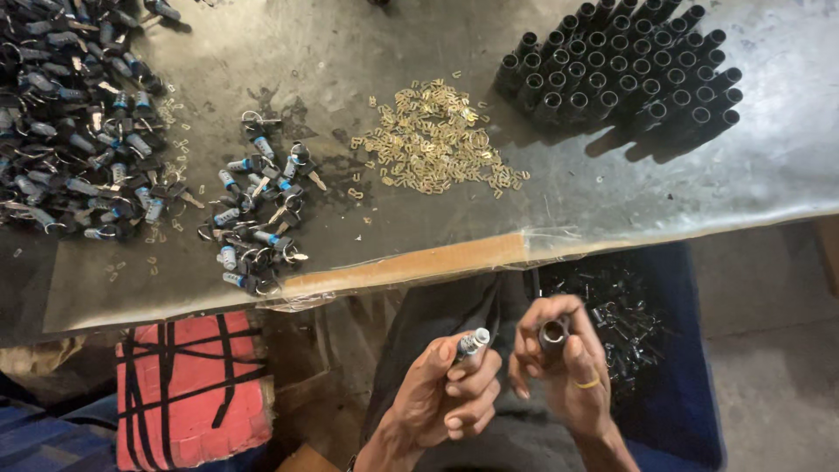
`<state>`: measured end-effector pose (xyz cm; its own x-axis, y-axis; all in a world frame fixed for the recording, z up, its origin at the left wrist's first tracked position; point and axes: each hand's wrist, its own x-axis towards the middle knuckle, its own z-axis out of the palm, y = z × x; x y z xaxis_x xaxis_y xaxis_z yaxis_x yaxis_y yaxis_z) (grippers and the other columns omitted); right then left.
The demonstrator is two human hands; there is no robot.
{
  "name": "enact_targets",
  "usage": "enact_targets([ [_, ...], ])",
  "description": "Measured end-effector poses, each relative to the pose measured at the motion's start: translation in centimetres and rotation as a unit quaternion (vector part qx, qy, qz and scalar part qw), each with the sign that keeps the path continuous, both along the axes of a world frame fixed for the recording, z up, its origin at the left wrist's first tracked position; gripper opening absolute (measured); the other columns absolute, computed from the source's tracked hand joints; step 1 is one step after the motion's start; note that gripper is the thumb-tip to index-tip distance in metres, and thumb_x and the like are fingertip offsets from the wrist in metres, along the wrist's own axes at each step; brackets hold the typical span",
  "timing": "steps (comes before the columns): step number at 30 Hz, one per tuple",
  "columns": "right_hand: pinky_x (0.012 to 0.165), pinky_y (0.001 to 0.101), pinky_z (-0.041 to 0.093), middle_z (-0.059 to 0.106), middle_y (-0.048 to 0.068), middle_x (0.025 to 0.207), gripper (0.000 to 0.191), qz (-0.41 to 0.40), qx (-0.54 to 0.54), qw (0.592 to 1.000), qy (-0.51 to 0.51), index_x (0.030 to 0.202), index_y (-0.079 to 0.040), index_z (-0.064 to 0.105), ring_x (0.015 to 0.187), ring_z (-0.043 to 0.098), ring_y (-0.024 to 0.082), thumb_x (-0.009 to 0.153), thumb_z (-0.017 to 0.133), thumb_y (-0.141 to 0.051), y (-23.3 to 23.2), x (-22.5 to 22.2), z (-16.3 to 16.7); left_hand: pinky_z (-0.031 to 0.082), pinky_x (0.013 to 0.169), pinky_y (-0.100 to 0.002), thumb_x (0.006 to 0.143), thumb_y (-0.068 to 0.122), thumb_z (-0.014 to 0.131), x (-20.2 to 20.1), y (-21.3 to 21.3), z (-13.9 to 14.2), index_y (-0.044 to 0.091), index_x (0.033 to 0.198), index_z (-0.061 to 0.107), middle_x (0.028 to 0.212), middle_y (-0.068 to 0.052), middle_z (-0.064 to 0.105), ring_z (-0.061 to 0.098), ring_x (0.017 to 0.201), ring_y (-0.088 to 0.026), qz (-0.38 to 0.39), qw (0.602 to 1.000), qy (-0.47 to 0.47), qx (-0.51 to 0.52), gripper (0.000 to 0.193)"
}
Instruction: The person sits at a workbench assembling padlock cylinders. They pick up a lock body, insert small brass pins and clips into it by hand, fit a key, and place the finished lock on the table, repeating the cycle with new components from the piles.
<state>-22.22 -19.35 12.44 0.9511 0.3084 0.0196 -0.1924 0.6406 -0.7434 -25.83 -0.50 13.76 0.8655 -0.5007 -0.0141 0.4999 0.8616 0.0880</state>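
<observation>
I have the left hand (450,385) closed around a small silver-tipped lock cylinder (473,342), and the right hand (564,363) clamped on a short black tube housing (554,333), its open end facing up; both are held over my lap, below the edge of the desk (367,44), close together but not touching. My worry is the meeting of the two: the cylinder's tip sits tilted toward the housing, so if they come together off-axis it could jam or slip from my fingers and drop into the dark blue bin (699,350) of loose black parts, where it would be hard to pick out. The pile of small brass clips (433,135) lies well up the desk, a long reach from here. Most of the cylinder is buried in my palm, so I cannot tell whether a key is fitted. The bin's contents are too dark to sort out, and the heap of keyed locks (65,122) is cut off at the left edge.
</observation>
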Motion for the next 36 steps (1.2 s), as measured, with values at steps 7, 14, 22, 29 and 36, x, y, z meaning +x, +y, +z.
enact_targets([
  [7, 0.044, 0.0271, 0.032, 0.043, 0.008, 0.08, 0.031, -0.014, 0.072, 0.996, 0.047, 0.112, -0.011, 0.043, 0.058, 0.035, 0.012, 0.104, 0.062, -0.035, 0.8, -1.8, 0.3, 0.043, 0.053, -0.026, 0.109, 0.044, 0.055, -1.0, 0.2, 0.0, 0.004, 0.088, 0.054, 0.069, 0.0, 0.046, 0.049, 0.057, -0.011, -0.029, 0.976, -0.063, 0.205, 0.046],
  [14, 0.043, 0.0251, 0.026, 0.047, 0.009, 0.077, 0.03, -0.11, -0.1, 0.988, 0.038, 0.106, -0.009, 0.043, 0.052, 0.033, 0.009, 0.103, 0.057, -0.036, 0.5, -3.3, 0.6, 0.042, 0.052, -0.027, 0.109, 0.032, 0.054, -1.3, -0.8, 1.6, 0.003, 0.084, 0.06, 0.064, -0.002, 0.053, 0.051, 0.055, -0.012, 0.019, 0.803, -0.159, 0.574, 0.039],
  [22, 0.047, 0.0235, 0.028, 0.053, 0.009, 0.075, 0.03, -0.152, -0.291, 0.944, -0.026, 0.1, -0.007, 0.045, 0.055, 0.033, 0.004, 0.105, 0.053, -0.035, -0.8, -2.9, 0.6, 0.044, 0.056, -0.04, 0.094, 0.01, 0.07, -0.5, -1.1, 4.0, 0.003, 0.086, 0.055, 0.076, -0.014, 0.057, 0.06, 0.069, -0.035, 0.128, 0.567, -0.313, 0.751, 0.018],
  [29, 0.05, 0.0233, 0.038, 0.061, 0.004, 0.075, 0.02, -0.175, -0.508, 0.827, -0.167, 0.096, -0.005, 0.046, 0.055, 0.045, 0.005, 0.106, 0.051, -0.022, -4.2, -3.8, 0.2, 0.047, 0.056, -0.043, 0.09, 0.011, 0.073, -1.2, -3.7, 3.2, 0.006, 0.085, 0.054, 0.077, -0.009, 0.06, 0.065, 0.07, -0.031, 0.117, 0.47, -0.392, 0.782, 0.02],
  [36, 0.043, 0.0274, 0.036, 0.058, 0.002, 0.069, 0.026, -0.125, -0.501, 0.855, -0.039, 0.084, -0.004, 0.054, 0.049, 0.047, 0.008, 0.102, 0.052, -0.024, -5.9, -3.3, -1.1, 0.051, 0.062, -0.041, 0.078, 0.004, 0.068, 0.8, -3.8, 0.7, 0.009, 0.088, 0.057, 0.083, -0.007, 0.065, 0.068, 0.08, -0.031, 0.076, 0.487, -0.478, 0.727, 0.016],
])
